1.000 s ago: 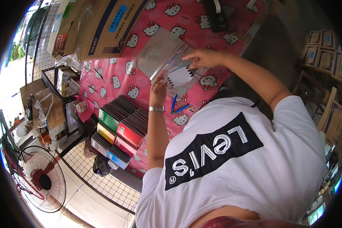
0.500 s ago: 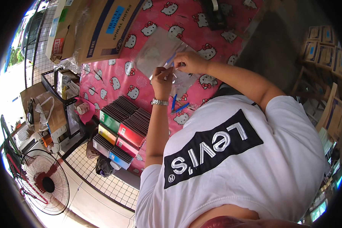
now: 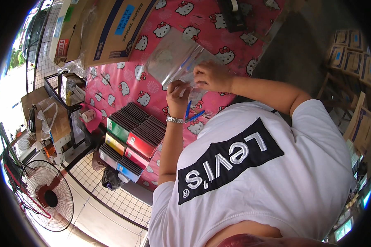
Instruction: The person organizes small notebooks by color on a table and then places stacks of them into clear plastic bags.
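Observation:
Clear plastic bags (image 3: 165, 55) lie in a flat layer on the table, a shiny fold running across them. At the fold's near end, my left hand (image 3: 178, 94), with a metal watch on its wrist, has its fingers curled on the plastic. My right hand (image 3: 213, 76) is bent over the plastic to the right, fingers pinched down on it; its fingertips are partly hidden. A thin blue strip or stick shows through the plastic between the hands, too unclear to name. Just below my hands lies a blue-handled cutting tool (image 3: 193, 115), its handles spread.
Stacks of spiral notebooks (image 3: 132, 131) with coloured covers stand left of my left forearm. A large cardboard box (image 3: 115, 33) sits at the far left of the pink patterned table (image 3: 123, 78). A black object (image 3: 231, 18) lies at the far edge. A fan (image 3: 49, 197) stands lower left.
My hands have drawn apart: the right shifted right and a little nearer, the left slightly nearer. The plastic's fold now shows more plainly between them.

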Motion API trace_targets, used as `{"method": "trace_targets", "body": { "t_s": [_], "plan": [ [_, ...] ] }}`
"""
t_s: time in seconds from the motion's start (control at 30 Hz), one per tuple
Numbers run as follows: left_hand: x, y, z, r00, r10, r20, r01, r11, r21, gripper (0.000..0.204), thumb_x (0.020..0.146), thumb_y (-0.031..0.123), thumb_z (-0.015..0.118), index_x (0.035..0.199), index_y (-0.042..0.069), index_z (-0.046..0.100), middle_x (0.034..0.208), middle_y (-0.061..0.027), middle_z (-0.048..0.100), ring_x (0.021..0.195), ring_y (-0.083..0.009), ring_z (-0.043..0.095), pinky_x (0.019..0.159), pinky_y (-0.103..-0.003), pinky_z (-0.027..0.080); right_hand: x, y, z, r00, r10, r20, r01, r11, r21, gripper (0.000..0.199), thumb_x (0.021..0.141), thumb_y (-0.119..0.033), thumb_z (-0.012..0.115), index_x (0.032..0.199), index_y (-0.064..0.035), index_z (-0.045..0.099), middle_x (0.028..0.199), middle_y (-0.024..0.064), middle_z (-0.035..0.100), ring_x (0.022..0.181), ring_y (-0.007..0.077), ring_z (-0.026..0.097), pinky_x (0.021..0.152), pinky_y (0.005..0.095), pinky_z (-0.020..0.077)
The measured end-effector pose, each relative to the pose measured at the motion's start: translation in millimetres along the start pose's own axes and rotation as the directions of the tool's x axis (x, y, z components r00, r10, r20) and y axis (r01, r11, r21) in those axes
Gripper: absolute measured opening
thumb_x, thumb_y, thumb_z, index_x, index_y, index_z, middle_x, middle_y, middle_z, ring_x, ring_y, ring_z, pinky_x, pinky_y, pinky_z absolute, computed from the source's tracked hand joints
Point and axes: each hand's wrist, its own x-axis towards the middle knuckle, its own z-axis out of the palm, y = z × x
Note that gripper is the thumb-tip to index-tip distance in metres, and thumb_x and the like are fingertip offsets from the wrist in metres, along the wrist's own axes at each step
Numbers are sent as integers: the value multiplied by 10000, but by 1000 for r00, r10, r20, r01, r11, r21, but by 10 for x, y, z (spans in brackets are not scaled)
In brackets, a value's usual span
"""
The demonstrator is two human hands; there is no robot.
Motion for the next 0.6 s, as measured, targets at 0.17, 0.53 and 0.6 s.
{"method": "trace_targets", "body": {
  "t_s": [0.17, 0.53, 0.6],
  "plan": [
    [33, 18, 101, 934, -343, -101, 331, 936, -118, 143, 644, 96, 778, 773, 64, 725, 1021, -69, 525, 968, -244, 538, 828, -347, 456, 121, -130, 38, 929, 369, 12, -368, 928, -65, 196, 804, -325, 662, 798, -131, 692, 1061, -4, 526, 1087, 216, 458, 892, 430, 365],
    [545, 462, -33, 906, -414, 87, 318, 802, 506, 343, 591, 182, 766, 922, 116, 709, 1226, -90, 508, 1158, -336, 434, 939, -463, 394, -298, 1885, -791, 223, 866, -449, -743, 449, 497, 265, 843, -247, 669, 1023, -55, 647, 966, 96, 622, 878, 255, 585, 822, 370, 472],
    [554, 340, -59, 937, -311, 162, 232, 896, 379, 376, 605, 128, 764, 973, 108, 694, 1297, -103, 471, 1176, -348, 447, 944, -436, 415, -313, 1885, -912, 287, 951, -110, -577, 264, 773, 259, 854, -220, 662, 1028, -33, 628, 969, 81, 617, 852, 210, 585, 807, 339, 480]
  ]
}}
